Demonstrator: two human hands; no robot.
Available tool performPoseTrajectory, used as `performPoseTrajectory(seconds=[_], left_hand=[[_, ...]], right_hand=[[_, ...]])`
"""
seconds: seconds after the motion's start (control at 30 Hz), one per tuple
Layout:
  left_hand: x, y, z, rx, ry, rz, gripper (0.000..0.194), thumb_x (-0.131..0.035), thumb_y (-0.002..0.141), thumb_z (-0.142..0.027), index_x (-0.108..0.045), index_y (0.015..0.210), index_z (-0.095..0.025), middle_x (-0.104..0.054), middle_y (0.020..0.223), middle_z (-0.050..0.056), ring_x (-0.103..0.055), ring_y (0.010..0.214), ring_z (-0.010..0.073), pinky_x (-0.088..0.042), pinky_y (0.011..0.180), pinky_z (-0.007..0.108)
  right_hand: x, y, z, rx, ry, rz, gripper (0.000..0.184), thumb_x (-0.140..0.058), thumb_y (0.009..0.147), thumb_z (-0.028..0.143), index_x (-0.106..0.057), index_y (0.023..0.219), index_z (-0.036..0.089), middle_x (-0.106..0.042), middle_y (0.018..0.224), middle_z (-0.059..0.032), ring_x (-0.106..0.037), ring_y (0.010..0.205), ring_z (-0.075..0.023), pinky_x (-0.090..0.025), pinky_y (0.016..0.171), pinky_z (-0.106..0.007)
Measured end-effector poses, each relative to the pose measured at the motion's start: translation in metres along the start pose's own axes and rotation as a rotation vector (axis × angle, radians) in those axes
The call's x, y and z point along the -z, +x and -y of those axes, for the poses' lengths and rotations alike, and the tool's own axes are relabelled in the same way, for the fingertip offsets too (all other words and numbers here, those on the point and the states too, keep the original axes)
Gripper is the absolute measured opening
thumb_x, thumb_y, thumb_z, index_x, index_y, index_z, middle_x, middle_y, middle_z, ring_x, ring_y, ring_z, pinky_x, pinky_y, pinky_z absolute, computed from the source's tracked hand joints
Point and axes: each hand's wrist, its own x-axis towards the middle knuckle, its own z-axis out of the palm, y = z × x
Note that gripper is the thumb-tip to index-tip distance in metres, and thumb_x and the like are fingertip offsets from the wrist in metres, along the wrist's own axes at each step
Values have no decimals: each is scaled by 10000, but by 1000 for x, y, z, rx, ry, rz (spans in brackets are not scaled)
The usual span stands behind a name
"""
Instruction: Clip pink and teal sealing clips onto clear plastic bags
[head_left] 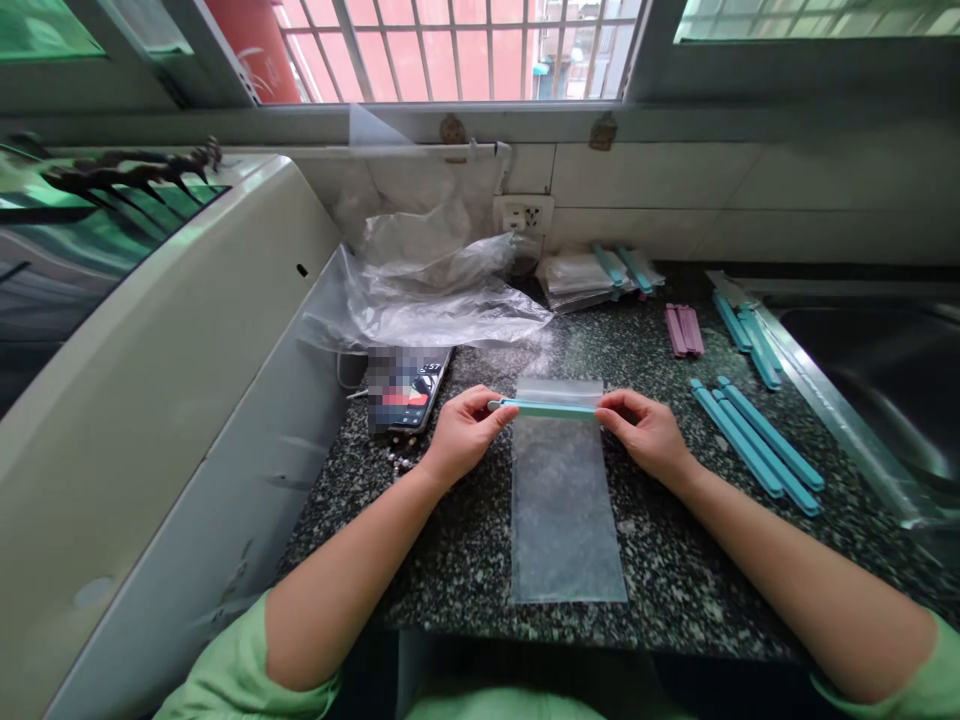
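A clear plastic bag [568, 520] lies flat on the speckled dark countertop [450, 560]. Across its upper end runs a light-blue bag sealing clip [556, 409], with a short strip of plastic showing beyond it. My left hand [472, 430] pinches the clip's left end between thumb and fingers. At the opposite end, my right hand [645, 432] grips the clip the same way, fingers closed. Whether the clip is fully snapped along its length, I cannot tell.
Several longer blue clips [757, 445] lie to the right, with short pink clips [684, 330] behind them. A steel sink [892, 370] borders the right side. Crumpled plastic [450, 300], a phone [409, 390] and a stack of bags [577, 280] sit farther back. A white appliance [165, 400] stands left.
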Motion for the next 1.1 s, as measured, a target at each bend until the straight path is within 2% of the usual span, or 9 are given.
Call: performPoseTrajectory(seconds=[0.37,0.77,0.87,1.03,1.1], left_hand=[[0,-1,3,-25,18,-16,199,-654,678,-328,-637,622,-138,-473,579,-21,-409,546,89,-316,517,218],[-1,0,7,17,-17,-29,264,-651,671,-399,-626,630,-140,-475,587,-27,-393,534,81,-301,510,213],[-1,-1,5,66,-24,34,293,-620,687,-425,-606,629,-139,-476,571,-30,-386,532,82,-303,517,214],[-3,-3,0,99,71,267,294,-607,680,-432,-629,625,-144,-543,612,0,-466,616,120,-363,574,227],[-4,-4,0,105,95,317,278,-616,671,-408,-612,583,-145,-532,596,-3,-459,596,116,-363,559,225]], right_hand=[[-1,0,-2,24,-7,2,254,-584,760,424,-619,727,175,-607,680,-20,-559,611,-136,-455,567,-256],[-1,-1,0,66,-78,17,241,-607,741,418,-624,742,177,-598,675,-17,-539,597,-129,-464,562,-259],[0,-1,-1,55,-31,-7,239,-605,740,417,-620,737,179,-604,691,-20,-540,598,-129,-464,567,-260],[0,-1,-2,-42,90,-64,266,-616,718,450,-610,748,186,-609,686,-5,-523,549,-115,-450,529,-244],[1,-1,-2,-63,119,-83,274,-617,713,460,-607,750,188,-604,673,0,-511,531,-109,-438,509,-236]])
